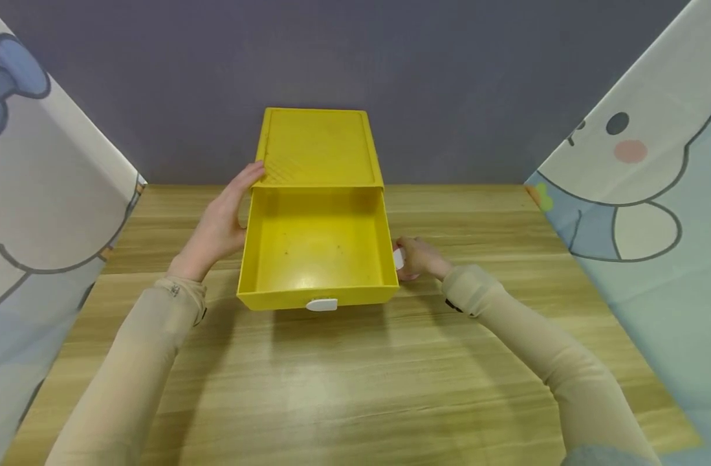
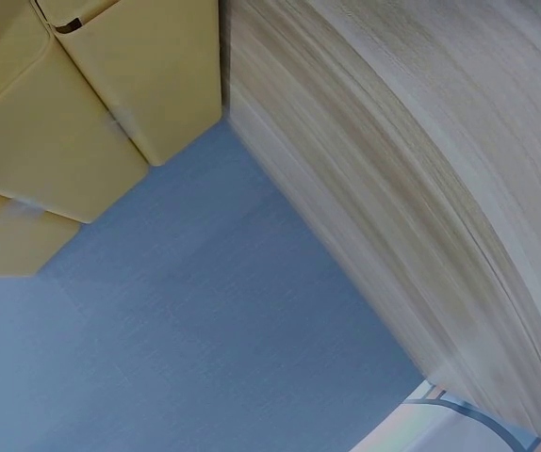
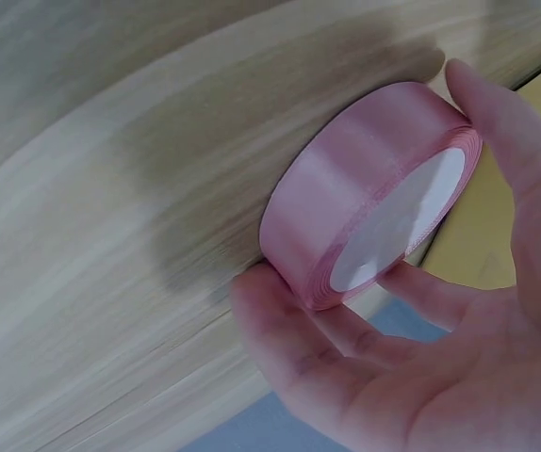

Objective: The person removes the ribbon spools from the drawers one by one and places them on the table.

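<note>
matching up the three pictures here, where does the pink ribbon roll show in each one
Head: the pink ribbon roll is just right of the yellow drawer unit, mostly hidden by the right hand.
Left wrist: not in this picture.
Right wrist: slightly right of and above centre, held in the right hand.
Shared landmark: the yellow drawer unit, respectively near the middle, upper left, right side.

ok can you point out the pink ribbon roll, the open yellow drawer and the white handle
Pink ribbon roll (image 3: pixel 348 171): right wrist view, on its outer band.
Yellow drawer (image 1: pixel 316 259): head view, on its bare inside floor.
White handle (image 1: pixel 322 305): head view, on its front face.
</note>
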{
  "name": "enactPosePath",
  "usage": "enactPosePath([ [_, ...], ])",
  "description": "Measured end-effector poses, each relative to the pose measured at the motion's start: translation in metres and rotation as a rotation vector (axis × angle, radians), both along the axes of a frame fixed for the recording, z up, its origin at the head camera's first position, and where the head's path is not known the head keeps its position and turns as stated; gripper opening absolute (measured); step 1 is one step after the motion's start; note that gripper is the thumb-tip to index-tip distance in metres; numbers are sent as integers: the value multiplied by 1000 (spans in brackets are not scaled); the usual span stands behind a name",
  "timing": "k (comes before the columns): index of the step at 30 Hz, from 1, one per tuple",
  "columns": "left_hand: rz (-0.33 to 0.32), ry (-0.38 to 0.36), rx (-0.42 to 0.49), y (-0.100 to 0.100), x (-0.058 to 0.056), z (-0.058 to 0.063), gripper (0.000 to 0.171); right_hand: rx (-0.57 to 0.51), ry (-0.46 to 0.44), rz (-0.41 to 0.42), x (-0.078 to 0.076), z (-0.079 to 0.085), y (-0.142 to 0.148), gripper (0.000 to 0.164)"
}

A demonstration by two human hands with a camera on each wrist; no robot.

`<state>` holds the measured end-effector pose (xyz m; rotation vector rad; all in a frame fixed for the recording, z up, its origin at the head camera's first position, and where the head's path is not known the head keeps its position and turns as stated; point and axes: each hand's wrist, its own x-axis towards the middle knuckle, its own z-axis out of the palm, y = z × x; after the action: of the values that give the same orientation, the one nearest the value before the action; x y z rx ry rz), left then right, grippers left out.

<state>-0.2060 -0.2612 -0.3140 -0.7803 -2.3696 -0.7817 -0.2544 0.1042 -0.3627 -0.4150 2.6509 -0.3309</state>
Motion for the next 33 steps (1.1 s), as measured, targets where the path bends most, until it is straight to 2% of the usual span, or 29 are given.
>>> enactPosePath([
  [4, 2, -11, -5, 0, -1, 0, 91, -42, -3, 9, 3, 0, 4, 66],
  [12, -8, -21, -7, 11, -8, 3, 90, -68, 19, -26, 17, 9, 21, 74],
  [16, -11, -26, -5, 14, -11, 3, 89, -18, 89, 25, 29, 14, 24, 70],
  [19, -11, -25, -5, 15, -12, 2, 88, 17, 141, 86, 39, 16, 24, 73],
  [23, -10, -20, -7, 16, -13, 2, 87, -2, 170, 147, 52, 16, 20, 72],
  [26, -10, -23, -7, 17, -14, 2, 88, -77, 125, 174, 60, 17, 16, 59],
  [29, -9, -30, -7, 18, -15, 2, 88, -202, 34, 195, 68, 19, 12, 46],
  [31, -9, -34, -7, 18, -16, 1, 88, -284, -12, 215, 75, 21, 8, 44],
  [33, -9, -35, -8, 18, -17, 1, 88, -329, -42, 227, 82, 24, 5, 50],
])
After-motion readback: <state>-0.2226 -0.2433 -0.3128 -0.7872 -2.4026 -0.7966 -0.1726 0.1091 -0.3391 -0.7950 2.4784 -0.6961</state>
